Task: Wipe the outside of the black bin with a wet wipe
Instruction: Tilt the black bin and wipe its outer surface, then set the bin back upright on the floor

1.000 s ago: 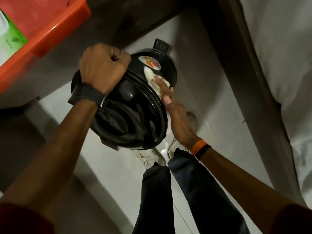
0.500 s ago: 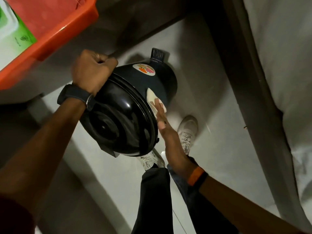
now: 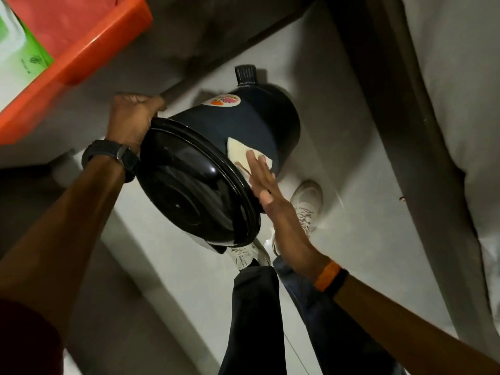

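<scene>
The pale, smooth floor [image 3: 351,147] spreads under me, with a white, rumpled bed sheet [image 3: 460,90] hanging along its right edge and a grey desk [image 3: 94,104] at upper left carrying an orange plastic tray [image 3: 89,47]. I hold the black bin [image 3: 243,125] off the floor in front of me, tipped on its side so its glossy round lid [image 3: 194,190] faces me and its matte, drum-shaped body points away. A ribbed black pedal [image 3: 245,74] juts from the far end, and an oval colourful sticker [image 3: 221,100] sits on the upper side of the body. My left hand [image 3: 132,115] is clenched over the rim at the top left, fingers curled tight around it, a dark watch [image 3: 113,155] on that wrist. My right hand [image 3: 273,196] lies flat with its fingers [image 3: 257,166] spread and straight, pressing a pale folded wet wipe [image 3: 238,152] against the bin's side just behind the lid rim. An orange and black band [image 3: 330,274] circles that wrist. Below the bin are my dark trouser legs [image 3: 257,307] and light laced shoes [image 3: 305,201] on the floor.
</scene>
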Available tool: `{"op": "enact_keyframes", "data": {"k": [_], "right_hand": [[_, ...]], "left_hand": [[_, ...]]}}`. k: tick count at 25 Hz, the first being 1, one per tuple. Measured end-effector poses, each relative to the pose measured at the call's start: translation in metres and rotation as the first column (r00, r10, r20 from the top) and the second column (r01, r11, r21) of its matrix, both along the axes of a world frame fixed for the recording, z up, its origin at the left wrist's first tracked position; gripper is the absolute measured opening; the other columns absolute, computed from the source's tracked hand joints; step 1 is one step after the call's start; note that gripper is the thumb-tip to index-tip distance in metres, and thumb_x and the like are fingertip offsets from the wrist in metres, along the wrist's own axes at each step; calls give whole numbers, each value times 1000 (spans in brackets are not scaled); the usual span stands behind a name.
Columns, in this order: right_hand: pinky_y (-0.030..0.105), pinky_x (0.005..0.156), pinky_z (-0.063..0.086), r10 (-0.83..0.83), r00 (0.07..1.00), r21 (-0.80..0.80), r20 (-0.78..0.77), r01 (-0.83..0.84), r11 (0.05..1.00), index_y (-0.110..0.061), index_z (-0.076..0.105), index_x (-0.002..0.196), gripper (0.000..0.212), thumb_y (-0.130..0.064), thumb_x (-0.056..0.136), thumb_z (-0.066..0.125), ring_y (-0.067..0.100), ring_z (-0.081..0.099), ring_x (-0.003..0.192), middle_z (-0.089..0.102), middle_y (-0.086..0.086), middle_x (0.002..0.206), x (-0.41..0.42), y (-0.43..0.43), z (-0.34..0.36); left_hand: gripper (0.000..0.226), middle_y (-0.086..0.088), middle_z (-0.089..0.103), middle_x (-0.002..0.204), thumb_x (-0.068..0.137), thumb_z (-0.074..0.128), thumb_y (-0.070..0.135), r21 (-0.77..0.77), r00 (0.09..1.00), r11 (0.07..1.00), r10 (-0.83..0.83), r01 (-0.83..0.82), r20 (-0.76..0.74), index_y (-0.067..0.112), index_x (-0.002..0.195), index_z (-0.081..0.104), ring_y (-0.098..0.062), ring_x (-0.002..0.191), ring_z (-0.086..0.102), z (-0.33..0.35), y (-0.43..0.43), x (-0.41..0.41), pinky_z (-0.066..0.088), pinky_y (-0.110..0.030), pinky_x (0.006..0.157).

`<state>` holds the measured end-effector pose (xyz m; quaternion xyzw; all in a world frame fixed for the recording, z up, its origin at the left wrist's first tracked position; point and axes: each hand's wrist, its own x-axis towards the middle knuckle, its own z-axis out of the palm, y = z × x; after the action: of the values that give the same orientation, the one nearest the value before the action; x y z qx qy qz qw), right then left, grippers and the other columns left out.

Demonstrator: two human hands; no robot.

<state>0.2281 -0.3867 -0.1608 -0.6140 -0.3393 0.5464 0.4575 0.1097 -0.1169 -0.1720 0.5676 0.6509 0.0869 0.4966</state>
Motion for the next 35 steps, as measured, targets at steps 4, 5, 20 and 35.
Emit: {"op": "enact_keyframes", "data": {"k": [4, 5, 20, 35], "right_hand": [[48, 134, 0, -199, 974, -253, 108, 220, 942, -42, 14, 162, 52, -41, 111, 23, 14, -1, 164, 4, -15, 174, 51, 40, -52], [49, 133, -1, -247, 959, -376, 140, 282, 883, -31, 11, 164, 53, -36, 112, 23, 16, 0, 164, 4, -7, 175, 69, 53, -67], [33, 71, 54, -664, 738, -892, -122, 212, 399, -8, 64, 92, 20, -20, 104, 52, 22, 67, 72, 69, 8, 84, 13, 16, -7], [45, 94, 60, -579, 696, -524, 425, 710, 470, -14, 73, 92, 14, -9, 96, 60, 29, 68, 96, 73, 14, 101, 73, 3, -29]], "left_hand": [[36, 13, 38, 36, 75, 63, 18, -60, 996, 995, 86, -83, 39, 22, 41, 49, -9, 39, 35, -11, -4, 0, 34, -20, 50], [37, 13, 38, 36, 75, 63, 18, -62, 995, 994, 90, -87, 49, 22, 41, 49, -9, 39, 35, -13, -2, -2, 34, -20, 51], [41, -8, 50, 54, 76, 46, 42, 297, 593, 516, -652, 804, -472, 10, 50, 44, -27, 56, 47, 50, -57, 78, 35, -31, 57], [108, -15, 14, 164, 67, 33, 92, 429, 633, 466, -555, 774, -540, 29, 154, 19, -41, 152, 7, 19, -179, 53, 6, -79, 108]]}}
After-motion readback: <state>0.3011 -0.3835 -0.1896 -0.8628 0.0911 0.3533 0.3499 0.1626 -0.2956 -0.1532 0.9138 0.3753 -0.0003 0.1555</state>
